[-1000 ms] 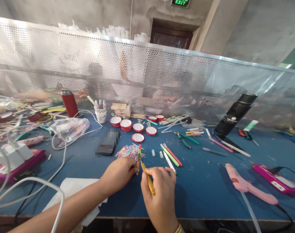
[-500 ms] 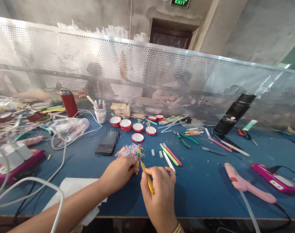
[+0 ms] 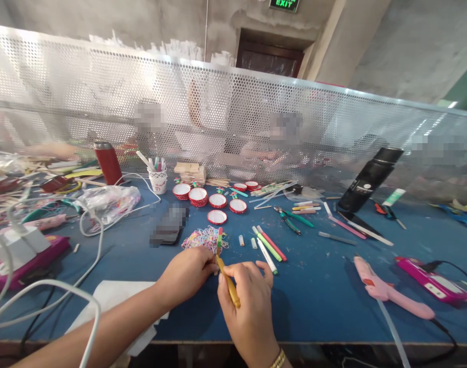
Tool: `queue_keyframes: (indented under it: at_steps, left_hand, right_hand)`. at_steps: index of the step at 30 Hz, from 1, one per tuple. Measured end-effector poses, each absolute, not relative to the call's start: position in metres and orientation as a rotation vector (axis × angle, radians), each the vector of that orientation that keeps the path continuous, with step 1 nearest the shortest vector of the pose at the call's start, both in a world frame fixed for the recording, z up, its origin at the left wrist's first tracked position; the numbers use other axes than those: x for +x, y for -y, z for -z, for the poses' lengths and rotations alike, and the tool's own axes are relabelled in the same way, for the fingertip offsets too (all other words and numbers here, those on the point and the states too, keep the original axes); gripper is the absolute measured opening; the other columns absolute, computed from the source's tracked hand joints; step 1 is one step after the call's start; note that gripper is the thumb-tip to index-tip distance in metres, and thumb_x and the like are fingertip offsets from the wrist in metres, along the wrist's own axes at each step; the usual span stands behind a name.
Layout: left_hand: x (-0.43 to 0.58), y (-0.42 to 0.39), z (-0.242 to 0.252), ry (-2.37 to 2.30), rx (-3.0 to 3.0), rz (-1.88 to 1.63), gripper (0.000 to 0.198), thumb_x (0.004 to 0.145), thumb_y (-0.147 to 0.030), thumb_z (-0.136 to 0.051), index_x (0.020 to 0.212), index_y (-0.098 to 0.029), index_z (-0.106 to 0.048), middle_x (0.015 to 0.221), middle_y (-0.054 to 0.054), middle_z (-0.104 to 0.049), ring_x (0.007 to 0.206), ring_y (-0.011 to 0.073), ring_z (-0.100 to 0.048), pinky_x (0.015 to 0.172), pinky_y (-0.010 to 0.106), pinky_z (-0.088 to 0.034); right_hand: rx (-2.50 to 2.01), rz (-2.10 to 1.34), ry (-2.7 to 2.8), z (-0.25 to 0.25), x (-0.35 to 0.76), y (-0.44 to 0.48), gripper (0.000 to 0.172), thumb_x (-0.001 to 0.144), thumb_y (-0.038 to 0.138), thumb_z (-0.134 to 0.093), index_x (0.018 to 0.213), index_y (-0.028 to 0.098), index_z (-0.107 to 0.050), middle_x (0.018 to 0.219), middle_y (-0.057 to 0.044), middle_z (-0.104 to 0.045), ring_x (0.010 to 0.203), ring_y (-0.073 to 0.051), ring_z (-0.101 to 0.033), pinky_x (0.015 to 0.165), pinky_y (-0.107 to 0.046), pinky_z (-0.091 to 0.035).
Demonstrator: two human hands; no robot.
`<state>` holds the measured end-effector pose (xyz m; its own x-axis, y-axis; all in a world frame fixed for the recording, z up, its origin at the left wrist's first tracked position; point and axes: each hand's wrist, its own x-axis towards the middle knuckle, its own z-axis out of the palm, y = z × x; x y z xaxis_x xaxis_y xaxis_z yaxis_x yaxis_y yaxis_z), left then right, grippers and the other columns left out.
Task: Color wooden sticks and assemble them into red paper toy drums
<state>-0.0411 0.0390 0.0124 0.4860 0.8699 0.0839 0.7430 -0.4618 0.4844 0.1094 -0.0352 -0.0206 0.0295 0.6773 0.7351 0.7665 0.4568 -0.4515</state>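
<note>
My left hand (image 3: pixel 187 273) is closed around the lower end of a flat stick painted green, red and yellow (image 3: pixel 219 240), holding it upright on the blue table (image 3: pixel 317 286). In my right hand (image 3: pixel 246 301) I grip a yellow marker (image 3: pixel 228 282), whose tip touches the stick near my left fingers. A heap of coloured rubber bands (image 3: pixel 202 238) lies just behind the stick. Loose markers (image 3: pixel 269 245) rest to the right of it.
Several red-rimmed round lids (image 3: pixel 217 202) sit mid-table, a paper cup of pens (image 3: pixel 158 179) and a red flask (image 3: pixel 107 162) at the back left. A black flask (image 3: pixel 369 179), pliers (image 3: pixel 290 219), a pink glue gun (image 3: pixel 386 289) and white cables (image 3: pixel 45 286) lie around. A perforated metal screen (image 3: pixel 233 117) closes the far edge.
My right hand has shifted slightly left, bringing the marker's tip against the stick. My left hand has stayed where it was.
</note>
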Motion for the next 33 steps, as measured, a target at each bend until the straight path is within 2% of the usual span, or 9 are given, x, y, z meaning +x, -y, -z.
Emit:
queue_keyframes:
  at_steps: [33]
  left_hand:
    - [-0.0404,-0.0384,-0.0139,-1.361,2.319,-0.429,0.018,0.086,-0.022,-0.053,0.074,-0.020,-0.066,0.080,0.002,-0.069,0.074,0.0153,-0.061,0.064,0.024,-0.036]
  right_hand:
    - [-1.300,0.153,1.666,0.0201,0.1093,0.0354,0.008,0.094,0.019,-0.051,0.088,0.022,-0.057,0.075,0.002,-0.059,0.077,-0.017,-0.057,0.097,-0.042,-0.031]
